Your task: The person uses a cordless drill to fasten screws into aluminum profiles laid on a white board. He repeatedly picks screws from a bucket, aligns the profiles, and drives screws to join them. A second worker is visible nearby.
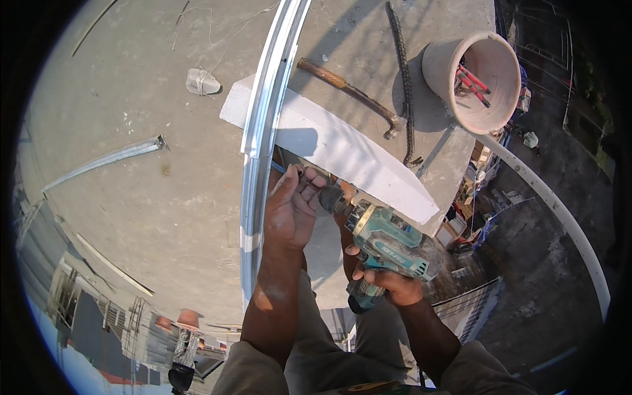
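My right hand (398, 286) is wrapped round the handle of a teal and black cordless drill (392, 242), its chuck pointing up and left. Just past the chuck, my left hand (293, 207) has its fingers curled together in a pinch. Something small and dark shows at those fingertips, too small to name. A long silver metal channel (260, 131) runs beside my left hand, lying across a white block (355, 155) with a tapered end. Where the drill's tip ends is hidden by my fingers.
Beyond the block lie a wooden-handled hammer (349, 92) and a dark ridged rod (403, 72). A pale bucket (494, 85) holds red-handled tools (473, 85). To the left are a string-wrapped stone (203, 81) and a metal strip (105, 161). The concrete surface drops off at the right.
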Demonstrator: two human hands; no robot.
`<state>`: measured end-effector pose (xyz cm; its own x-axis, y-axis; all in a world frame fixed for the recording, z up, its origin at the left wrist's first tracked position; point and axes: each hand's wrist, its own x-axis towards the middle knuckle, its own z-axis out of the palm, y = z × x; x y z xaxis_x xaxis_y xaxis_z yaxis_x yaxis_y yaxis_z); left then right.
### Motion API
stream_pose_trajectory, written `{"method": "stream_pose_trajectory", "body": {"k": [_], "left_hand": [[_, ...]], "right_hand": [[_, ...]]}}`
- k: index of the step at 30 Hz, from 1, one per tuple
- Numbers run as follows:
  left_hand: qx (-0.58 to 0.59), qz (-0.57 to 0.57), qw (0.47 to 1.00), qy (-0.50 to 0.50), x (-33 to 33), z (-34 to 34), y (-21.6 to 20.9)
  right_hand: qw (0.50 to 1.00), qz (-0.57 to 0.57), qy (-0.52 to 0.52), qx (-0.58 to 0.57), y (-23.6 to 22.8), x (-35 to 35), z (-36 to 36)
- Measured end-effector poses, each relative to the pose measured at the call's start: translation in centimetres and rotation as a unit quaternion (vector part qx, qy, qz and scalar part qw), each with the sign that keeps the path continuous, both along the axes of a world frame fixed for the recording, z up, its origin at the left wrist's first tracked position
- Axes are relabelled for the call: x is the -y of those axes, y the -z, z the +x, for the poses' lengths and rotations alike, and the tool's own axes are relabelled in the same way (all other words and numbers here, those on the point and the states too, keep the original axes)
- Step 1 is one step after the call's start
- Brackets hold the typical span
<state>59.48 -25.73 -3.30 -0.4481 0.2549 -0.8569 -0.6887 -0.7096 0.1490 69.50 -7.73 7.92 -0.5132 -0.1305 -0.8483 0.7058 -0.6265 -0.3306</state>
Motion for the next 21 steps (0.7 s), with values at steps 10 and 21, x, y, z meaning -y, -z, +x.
{"method": "stream_pose_trajectory", "body": {"k": [10,21], "left_hand": [[-0.021,0.044,0.999,0.023,0.1,-1.1,0.9],[-0.023,0.062,0.998,0.007,0.5,-1.4,2.2]], "right_hand": [[0.999,0.009,0.024,-0.026,0.6,-0.1,-0.7],[0.999,0.002,0.051,-0.005,1.0,0.9,-1.7]]}}
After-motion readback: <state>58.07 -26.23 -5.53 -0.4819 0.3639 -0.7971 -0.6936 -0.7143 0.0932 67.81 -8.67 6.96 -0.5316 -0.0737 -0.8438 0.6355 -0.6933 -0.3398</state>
